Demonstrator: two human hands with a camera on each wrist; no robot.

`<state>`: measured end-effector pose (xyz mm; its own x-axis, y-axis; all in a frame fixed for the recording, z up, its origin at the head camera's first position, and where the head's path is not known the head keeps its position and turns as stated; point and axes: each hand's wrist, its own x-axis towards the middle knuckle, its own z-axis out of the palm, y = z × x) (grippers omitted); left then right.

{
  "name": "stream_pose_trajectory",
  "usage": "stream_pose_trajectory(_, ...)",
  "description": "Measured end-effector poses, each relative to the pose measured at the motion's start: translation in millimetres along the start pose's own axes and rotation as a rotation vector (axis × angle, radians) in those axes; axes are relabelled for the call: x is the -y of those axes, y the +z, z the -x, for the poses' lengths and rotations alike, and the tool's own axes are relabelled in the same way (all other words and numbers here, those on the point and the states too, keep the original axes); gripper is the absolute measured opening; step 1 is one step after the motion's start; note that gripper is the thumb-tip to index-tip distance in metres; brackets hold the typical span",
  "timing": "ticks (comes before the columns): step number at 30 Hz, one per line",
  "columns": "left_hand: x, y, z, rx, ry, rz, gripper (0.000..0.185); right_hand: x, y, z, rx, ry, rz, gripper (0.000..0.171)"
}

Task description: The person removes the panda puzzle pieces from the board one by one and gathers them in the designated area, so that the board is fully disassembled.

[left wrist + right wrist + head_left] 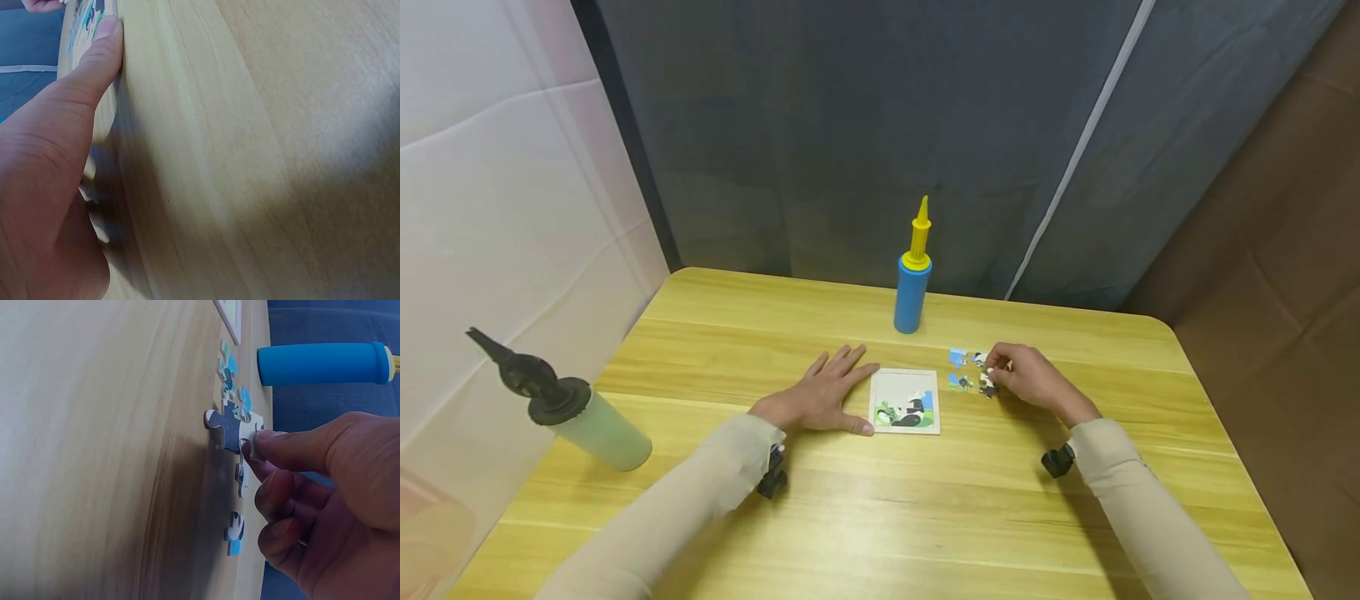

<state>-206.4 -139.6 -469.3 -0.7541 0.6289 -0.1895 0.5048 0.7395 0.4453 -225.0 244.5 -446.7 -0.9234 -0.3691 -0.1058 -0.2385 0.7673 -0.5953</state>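
My right hand [1026, 377] pinches a black-and-white jigsaw puzzle piece [234, 428] between thumb and forefinger, just over the table. Several loose puzzle pieces [957, 357] in blue, green, black and white lie around it. To the left of them sits a square puzzle tray [905, 379] with a pale rim; its lower part holds fitted pieces showing a black, white and green picture. My left hand [827, 393] lies spread on the table, thumb and forefinger at the tray's left edge. In the left wrist view the thumb [100, 53] reaches along the tray's side.
Behind the tray stands a blue hand pump [912, 296] with a yellow nozzle. A pale green pump [602, 429] with a black top is at the left side of the wooden table [880, 517]. A dark curtain [820, 150] hangs beyond the far edge.
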Motion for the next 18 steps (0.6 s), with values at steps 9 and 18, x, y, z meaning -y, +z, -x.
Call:
stream_pose_trajectory(9, 0.1, 0.4, -0.1, 0.001, -0.002, 0.012, 0.105, -4.1, 1.9, -2.2, 0.001, 0.016, 0.056, 0.008)
stream_pose_trajectory(18, 0.6, 0.5, -0.3, 0.003, -0.005, 0.008, 0.105, 1.0, -1.0, -1.3, -0.056, -0.01, 0.067, 0.012)
